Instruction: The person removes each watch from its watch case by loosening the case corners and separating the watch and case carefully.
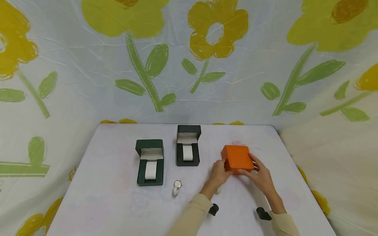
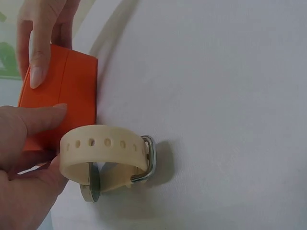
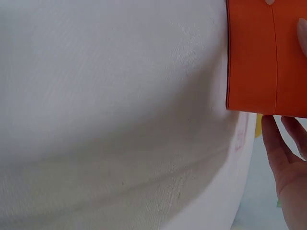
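A closed orange watch box (image 1: 238,157) sits on the right part of the table. My left hand (image 1: 219,172) holds its left front corner, the thumb on the front face. On the other side my right hand (image 1: 261,177) grips the box, with the thumb at the front and the fingers along the right side. A cream-strapped watch (image 2: 108,151) stands on its side near my left hand; in the head view my left arm mostly hides it. A second watch (image 1: 177,187), with a pale strap, lies farther left.
An open green watch box (image 1: 141,182) with a white cushion stands at the left. Behind it to the right is an open dark watch box (image 1: 179,160), also with a white cushion. A flower-printed cloth (image 1: 236,98) hangs beyond the white table (image 1: 103,196).
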Action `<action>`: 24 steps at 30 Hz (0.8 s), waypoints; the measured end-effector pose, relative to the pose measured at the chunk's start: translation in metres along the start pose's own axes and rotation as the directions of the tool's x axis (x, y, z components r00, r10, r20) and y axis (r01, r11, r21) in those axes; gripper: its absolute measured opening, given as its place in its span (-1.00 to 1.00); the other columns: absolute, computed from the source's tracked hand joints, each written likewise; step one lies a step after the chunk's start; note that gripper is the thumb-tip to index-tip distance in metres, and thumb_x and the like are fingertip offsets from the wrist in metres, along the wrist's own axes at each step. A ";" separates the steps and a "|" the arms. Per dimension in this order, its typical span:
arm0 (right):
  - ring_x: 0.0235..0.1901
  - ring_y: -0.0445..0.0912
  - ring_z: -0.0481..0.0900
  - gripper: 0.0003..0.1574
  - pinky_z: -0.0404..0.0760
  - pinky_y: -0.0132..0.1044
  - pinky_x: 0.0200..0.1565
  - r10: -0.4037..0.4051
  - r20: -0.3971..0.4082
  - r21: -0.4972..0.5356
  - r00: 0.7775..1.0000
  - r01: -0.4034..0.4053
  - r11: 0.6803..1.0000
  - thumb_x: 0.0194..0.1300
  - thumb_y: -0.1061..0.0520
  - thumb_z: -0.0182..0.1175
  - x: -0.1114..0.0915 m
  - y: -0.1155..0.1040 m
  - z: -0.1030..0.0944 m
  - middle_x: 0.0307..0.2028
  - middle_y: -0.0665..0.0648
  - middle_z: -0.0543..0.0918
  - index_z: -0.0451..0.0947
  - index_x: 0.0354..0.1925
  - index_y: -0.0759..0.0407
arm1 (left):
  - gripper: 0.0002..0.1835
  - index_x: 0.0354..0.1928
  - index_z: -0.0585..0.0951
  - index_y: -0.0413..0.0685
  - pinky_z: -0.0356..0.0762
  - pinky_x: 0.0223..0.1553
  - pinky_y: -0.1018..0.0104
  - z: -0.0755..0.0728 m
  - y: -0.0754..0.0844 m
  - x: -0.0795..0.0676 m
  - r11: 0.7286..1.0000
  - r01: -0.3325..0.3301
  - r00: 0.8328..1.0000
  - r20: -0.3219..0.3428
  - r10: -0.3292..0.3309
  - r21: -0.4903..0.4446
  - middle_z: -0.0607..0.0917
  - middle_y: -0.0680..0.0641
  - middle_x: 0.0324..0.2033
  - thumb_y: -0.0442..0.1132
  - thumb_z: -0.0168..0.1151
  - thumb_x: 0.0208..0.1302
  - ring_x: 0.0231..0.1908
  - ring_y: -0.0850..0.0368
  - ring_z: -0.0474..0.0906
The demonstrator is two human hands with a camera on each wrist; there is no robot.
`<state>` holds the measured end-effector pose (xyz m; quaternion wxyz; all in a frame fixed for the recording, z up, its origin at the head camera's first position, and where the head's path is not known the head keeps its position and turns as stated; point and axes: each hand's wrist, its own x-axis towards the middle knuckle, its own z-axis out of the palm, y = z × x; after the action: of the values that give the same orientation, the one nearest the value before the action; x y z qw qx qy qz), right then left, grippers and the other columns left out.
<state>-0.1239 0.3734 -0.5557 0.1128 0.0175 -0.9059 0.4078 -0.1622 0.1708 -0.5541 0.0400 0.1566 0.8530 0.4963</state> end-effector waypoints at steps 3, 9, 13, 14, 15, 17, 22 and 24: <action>0.15 0.25 0.53 0.08 0.28 -0.78 0.04 -0.006 -0.017 -0.006 1.000 0.006 1.000 0.14 0.13 0.58 0.001 0.001 0.001 0.38 0.41 0.43 0.29 0.51 0.26 | -0.63 -0.02 0.64 -0.33 0.58 -0.06 0.35 -0.001 0.000 0.000 1.000 0.013 1.000 0.005 -0.013 0.012 0.68 -0.14 -0.24 -0.43 0.53 0.14 -0.16 0.05 0.60; 0.22 0.25 0.49 0.08 0.37 -0.57 0.23 0.010 -0.017 -0.027 1.000 -0.010 1.000 0.14 0.08 0.58 0.003 -0.001 -0.001 0.36 0.42 0.45 0.30 0.50 0.29 | -0.59 0.05 0.63 -0.36 0.60 -0.10 0.39 0.000 -0.002 0.001 0.996 0.048 0.999 0.009 -0.047 -0.070 0.71 -0.16 -0.16 -0.48 0.51 0.15 -0.16 0.08 0.62; 0.16 0.20 0.52 0.07 0.23 -0.75 0.09 0.004 -0.029 -0.045 1.000 -0.006 0.999 0.12 0.07 0.60 0.003 -0.002 0.000 0.33 0.42 0.49 0.33 0.48 0.30 | -0.53 0.14 0.61 -0.39 0.61 -0.10 0.42 -0.001 -0.003 0.003 0.987 0.086 0.996 0.027 -0.083 -0.136 0.72 -0.19 -0.08 -0.50 0.49 0.16 -0.16 0.12 0.64; 0.15 0.19 0.53 0.07 0.22 -0.76 0.07 -0.002 -0.034 -0.045 0.999 0.000 0.999 0.11 0.08 0.60 0.004 -0.002 0.000 0.32 0.42 0.50 0.34 0.47 0.31 | -0.50 0.16 0.60 -0.40 0.62 -0.10 0.41 -0.001 -0.004 0.003 0.985 0.091 0.996 0.029 -0.088 -0.146 0.72 -0.21 -0.06 -0.51 0.48 0.16 -0.15 0.13 0.64; 0.14 0.19 0.53 0.07 0.21 -0.78 0.06 -0.007 -0.038 -0.044 0.999 0.005 0.999 0.10 0.09 0.61 0.004 -0.002 0.000 0.32 0.42 0.50 0.34 0.47 0.32 | -0.49 0.18 0.59 -0.41 0.62 -0.09 0.41 -0.002 -0.004 0.003 0.983 0.098 0.995 0.033 -0.094 -0.155 0.72 -0.21 -0.05 -0.51 0.48 0.16 -0.15 0.14 0.64; 0.14 0.21 0.54 0.06 0.22 -0.79 0.06 -0.016 -0.042 -0.038 0.999 0.015 0.999 0.10 0.11 0.61 0.005 -0.001 0.000 0.31 0.43 0.51 0.35 0.45 0.34 | -0.47 0.21 0.57 -0.41 0.63 -0.07 0.40 -0.002 -0.004 0.004 0.977 0.120 0.992 0.046 -0.114 -0.177 0.72 -0.22 -0.01 -0.51 0.47 0.18 -0.14 0.15 0.64; 0.19 0.31 0.53 0.05 0.25 -0.81 0.05 -0.028 -0.034 -0.026 0.999 0.027 0.999 0.10 0.11 0.61 0.007 -0.003 -0.001 0.31 0.46 0.49 0.36 0.44 0.38 | -0.46 0.22 0.57 -0.42 0.65 -0.07 0.40 -0.003 -0.006 0.004 0.968 0.140 0.989 0.069 -0.129 -0.208 0.72 -0.22 -0.02 -0.52 0.47 0.18 -0.14 0.17 0.65; 0.19 0.33 0.53 0.04 0.26 -0.80 0.05 -0.030 -0.033 -0.025 0.999 0.029 0.999 0.10 0.12 0.61 0.008 -0.004 -0.001 0.31 0.47 0.49 0.36 0.43 0.39 | -0.46 0.22 0.57 -0.42 0.64 -0.08 0.41 -0.003 -0.006 0.004 0.969 0.135 0.990 0.071 -0.122 -0.208 0.72 -0.20 -0.04 -0.52 0.47 0.18 -0.16 0.18 0.64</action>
<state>-0.1311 0.3718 -0.5502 0.1342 0.0225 -0.9086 0.3950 -0.1684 0.1664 -0.5575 0.1130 0.1100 0.8019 0.5763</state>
